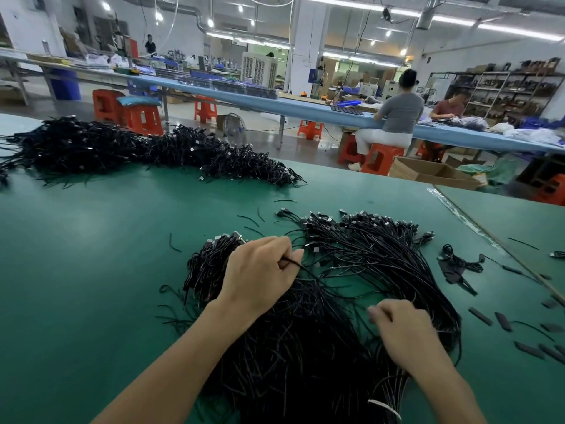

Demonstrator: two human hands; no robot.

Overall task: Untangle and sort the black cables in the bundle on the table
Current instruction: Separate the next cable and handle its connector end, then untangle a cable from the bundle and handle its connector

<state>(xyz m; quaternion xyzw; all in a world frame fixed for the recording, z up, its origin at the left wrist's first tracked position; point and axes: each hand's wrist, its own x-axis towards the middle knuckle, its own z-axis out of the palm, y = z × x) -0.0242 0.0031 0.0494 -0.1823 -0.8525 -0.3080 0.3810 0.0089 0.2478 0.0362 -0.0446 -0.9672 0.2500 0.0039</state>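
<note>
A big bundle of thin black cables [360,264] fans across the green table [91,255], with its plug ends pointing to the far side. My left hand [260,273] rests on the bundle's left part and pinches a single black cable [293,263] between thumb and fingers. My right hand [403,328] lies curled on the lower right of the bundle, fingers closed among the strands; which strand it grips is hidden. A white tie [383,407] binds the cables near the bottom edge.
A long heap of more black cables [146,151] lies at the table's far left. Loose cable bits [249,220] and short black sleeves [501,321] are scattered right of the bundle. A wooden strip [495,243] marks the table's right seam. People sit at a blue bench behind.
</note>
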